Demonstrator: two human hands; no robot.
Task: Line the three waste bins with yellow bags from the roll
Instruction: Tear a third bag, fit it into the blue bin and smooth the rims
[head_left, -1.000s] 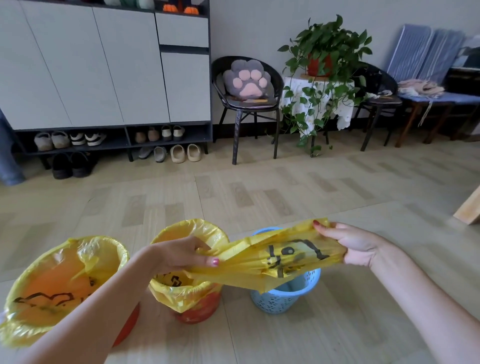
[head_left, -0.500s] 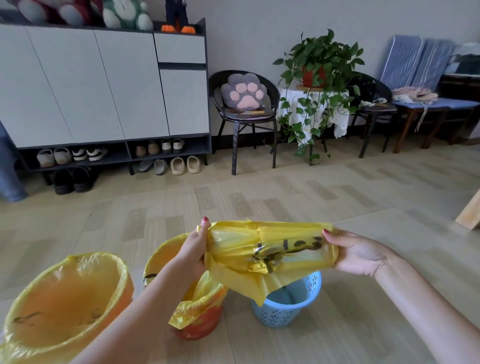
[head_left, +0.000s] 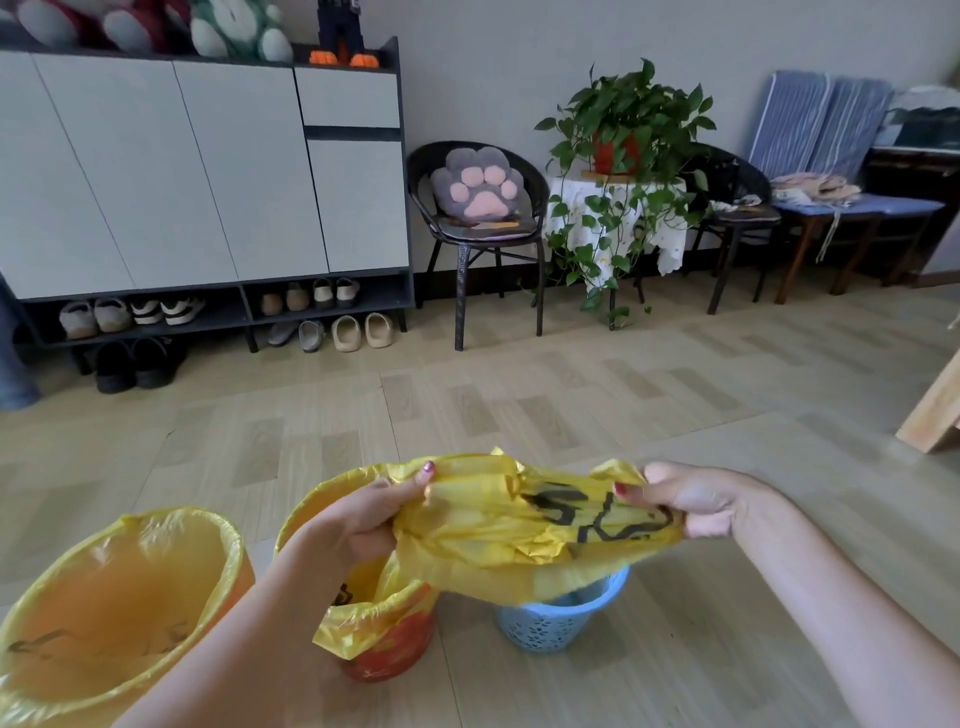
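Yellow bag (head_left: 498, 540), black print unreadable

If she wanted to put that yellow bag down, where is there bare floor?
Bare floor stretches between the bins and the chair. Another patch lies right of the blue bin. It is crowded where the two lined bins and blue bin stand close together.

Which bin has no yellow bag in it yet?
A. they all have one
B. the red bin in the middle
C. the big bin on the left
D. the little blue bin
D: the blue bin shows a bare lattice wall with no bag over its rim, while the left bin and the red bin are lined; both hands hold the yellow bag above it.
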